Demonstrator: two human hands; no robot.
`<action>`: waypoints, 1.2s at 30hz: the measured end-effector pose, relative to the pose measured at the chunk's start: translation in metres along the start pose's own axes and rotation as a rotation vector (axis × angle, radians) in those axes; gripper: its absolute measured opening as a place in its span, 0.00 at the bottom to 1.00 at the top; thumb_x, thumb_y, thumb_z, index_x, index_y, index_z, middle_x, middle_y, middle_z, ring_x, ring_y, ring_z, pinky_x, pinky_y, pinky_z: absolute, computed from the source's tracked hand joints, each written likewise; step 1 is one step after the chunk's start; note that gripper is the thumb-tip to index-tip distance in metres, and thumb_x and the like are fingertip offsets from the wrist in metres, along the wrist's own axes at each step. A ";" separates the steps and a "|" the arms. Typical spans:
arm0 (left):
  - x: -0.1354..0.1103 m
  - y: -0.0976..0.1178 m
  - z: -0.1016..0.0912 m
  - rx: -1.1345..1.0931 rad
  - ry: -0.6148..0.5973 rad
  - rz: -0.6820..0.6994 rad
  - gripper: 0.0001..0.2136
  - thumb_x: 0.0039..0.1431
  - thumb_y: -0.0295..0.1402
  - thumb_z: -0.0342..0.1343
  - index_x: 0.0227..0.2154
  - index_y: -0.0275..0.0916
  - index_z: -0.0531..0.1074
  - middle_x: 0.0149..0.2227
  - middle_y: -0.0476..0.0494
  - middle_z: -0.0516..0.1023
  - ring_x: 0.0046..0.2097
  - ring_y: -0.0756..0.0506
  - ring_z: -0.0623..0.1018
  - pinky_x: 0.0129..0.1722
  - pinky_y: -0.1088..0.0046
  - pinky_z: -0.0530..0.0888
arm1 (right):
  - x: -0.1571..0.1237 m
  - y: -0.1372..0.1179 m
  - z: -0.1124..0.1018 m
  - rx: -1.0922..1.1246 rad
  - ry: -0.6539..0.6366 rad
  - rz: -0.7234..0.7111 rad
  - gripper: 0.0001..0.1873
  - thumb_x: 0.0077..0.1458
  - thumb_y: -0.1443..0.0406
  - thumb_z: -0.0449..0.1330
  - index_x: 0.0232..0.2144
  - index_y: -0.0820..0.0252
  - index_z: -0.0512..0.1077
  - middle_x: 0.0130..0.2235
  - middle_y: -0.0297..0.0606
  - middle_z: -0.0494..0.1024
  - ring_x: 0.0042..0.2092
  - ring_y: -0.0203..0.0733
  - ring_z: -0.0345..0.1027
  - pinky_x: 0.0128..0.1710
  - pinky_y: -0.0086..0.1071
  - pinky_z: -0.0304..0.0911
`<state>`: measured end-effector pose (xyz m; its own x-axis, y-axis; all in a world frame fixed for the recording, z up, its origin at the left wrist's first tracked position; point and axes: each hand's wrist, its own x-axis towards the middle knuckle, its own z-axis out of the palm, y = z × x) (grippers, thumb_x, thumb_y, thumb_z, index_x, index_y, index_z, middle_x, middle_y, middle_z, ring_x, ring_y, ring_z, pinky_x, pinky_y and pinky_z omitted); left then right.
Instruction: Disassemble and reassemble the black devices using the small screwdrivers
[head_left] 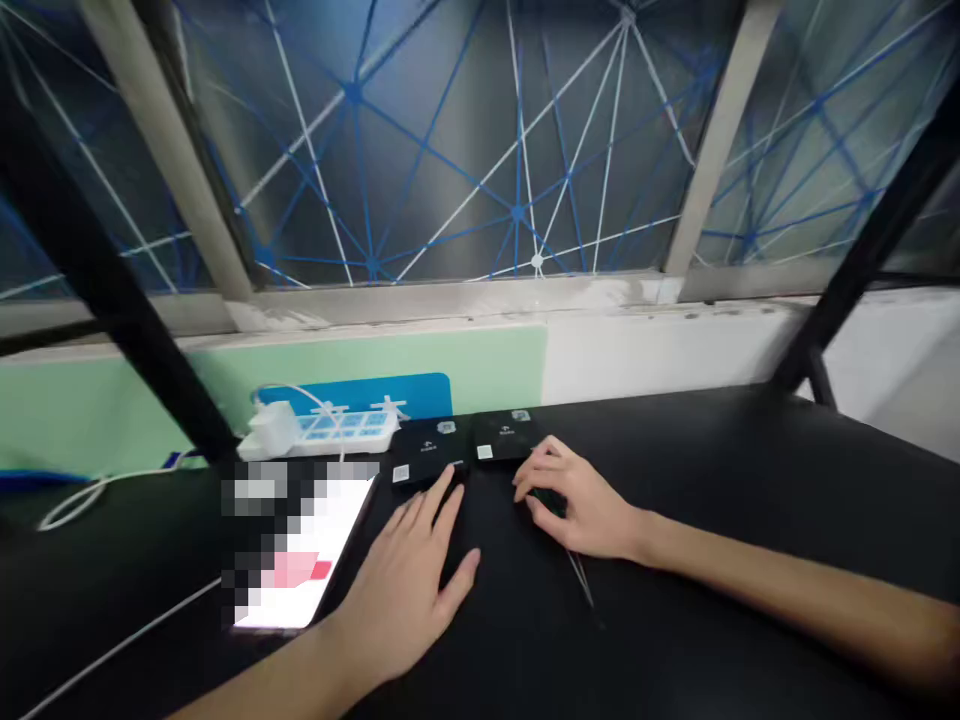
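My left hand (409, 585) lies palm down over the black table (675, 640), fingers stretched out and thumb apart. Its fingertips reach the front edge of a flat black box (427, 455) with a white label. On the right, my right hand (576, 498) has its fingers curled in over a small dark thing with a hint of green, mostly hidden. A thin, two-stranded dark piece (581, 578) sticks out below that hand, perhaps tweezers or a wire. A second flat black box (504, 437) sits just beyond its fingertips, beside the first.
A lit tablet-like screen (315, 560), partly pixelated, lies left of my left hand. Behind it stand a white power strip (352, 430) and a plugged-in white adapter (276, 430). A white cable (135, 645) crosses the table's left side. Black slanted posts (142, 300) flank the table before the windows.
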<state>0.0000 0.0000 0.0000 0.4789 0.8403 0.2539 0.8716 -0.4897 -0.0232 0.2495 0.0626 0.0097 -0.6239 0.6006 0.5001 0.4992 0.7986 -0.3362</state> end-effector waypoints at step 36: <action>0.000 -0.005 0.001 -0.128 -0.043 -0.118 0.31 0.67 0.50 0.42 0.66 0.35 0.54 0.71 0.35 0.42 0.67 0.32 0.55 0.62 0.52 0.64 | -0.006 -0.006 -0.013 -0.216 -0.053 0.127 0.16 0.54 0.57 0.59 0.45 0.54 0.73 0.47 0.39 0.72 0.37 0.42 0.70 0.37 0.37 0.65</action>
<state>-0.0040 0.0024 -0.0007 0.3806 0.9016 0.2056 0.9028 -0.4104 0.1285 0.2581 0.0535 0.0186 -0.5761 0.7012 0.4200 0.6887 0.6932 -0.2126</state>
